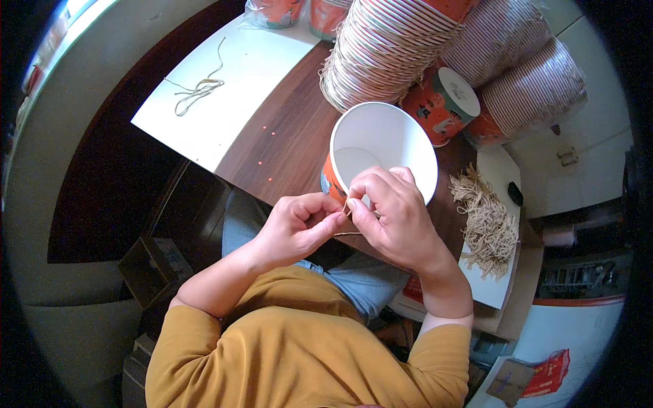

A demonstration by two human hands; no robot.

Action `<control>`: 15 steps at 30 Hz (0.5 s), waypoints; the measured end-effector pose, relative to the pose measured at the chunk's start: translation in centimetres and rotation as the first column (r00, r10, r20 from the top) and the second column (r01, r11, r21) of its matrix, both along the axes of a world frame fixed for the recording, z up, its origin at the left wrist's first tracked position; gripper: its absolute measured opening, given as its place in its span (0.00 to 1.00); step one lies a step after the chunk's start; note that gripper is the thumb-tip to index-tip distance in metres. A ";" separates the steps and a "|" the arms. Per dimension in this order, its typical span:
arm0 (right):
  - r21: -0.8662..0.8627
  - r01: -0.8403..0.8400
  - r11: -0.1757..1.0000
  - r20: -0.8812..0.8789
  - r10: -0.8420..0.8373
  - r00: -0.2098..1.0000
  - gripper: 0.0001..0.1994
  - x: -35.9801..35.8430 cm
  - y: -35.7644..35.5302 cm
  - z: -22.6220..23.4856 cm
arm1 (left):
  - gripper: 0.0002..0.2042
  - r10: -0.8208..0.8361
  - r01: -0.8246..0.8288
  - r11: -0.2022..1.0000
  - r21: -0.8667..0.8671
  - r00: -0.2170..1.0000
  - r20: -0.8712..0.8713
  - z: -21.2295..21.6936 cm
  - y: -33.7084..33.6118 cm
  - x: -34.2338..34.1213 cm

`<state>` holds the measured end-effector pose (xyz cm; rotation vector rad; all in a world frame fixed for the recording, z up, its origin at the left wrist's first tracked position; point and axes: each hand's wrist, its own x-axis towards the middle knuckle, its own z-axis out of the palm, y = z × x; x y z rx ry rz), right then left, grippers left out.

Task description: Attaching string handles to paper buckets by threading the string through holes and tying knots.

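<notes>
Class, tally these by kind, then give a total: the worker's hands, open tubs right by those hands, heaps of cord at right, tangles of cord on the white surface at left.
Hands: 2 (left hand, right hand)
Open tub: 1
Cord heap: 1
Cord tangle: 1
Total: 5

The right hand (393, 214) partly obscures the bucket (386, 136) and the string (349, 234); the upper edge crops the bucket stack (391, 51).
</notes>
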<state>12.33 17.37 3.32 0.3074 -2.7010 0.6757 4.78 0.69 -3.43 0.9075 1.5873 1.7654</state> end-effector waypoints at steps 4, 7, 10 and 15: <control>0.022 0.015 1.000 -0.006 -0.015 1.000 0.05 0.1 -0.2 0.2 | 0.07 0.017 -0.018 1.000 -0.005 1.000 -0.014 0.3 -0.1 0.4; 0.025 0.034 0.999 -0.003 -0.034 0.999 0.05 0.1 -0.1 0.2 | 0.07 0.042 -0.042 0.999 0.017 0.999 -0.016 0.1 0.0 0.5; 0.028 0.040 0.999 0.005 -0.040 0.999 0.05 0.0 0.0 0.2 | 0.08 0.061 -0.059 0.998 0.035 0.996 -0.060 0.0 -0.1 0.7; 0.096 0.038 0.995 -0.017 -0.037 0.999 0.07 0.3 0.6 0.5 | 0.08 -0.003 0.003 1.000 -0.002 0.998 0.068 -0.4 -1.2 0.8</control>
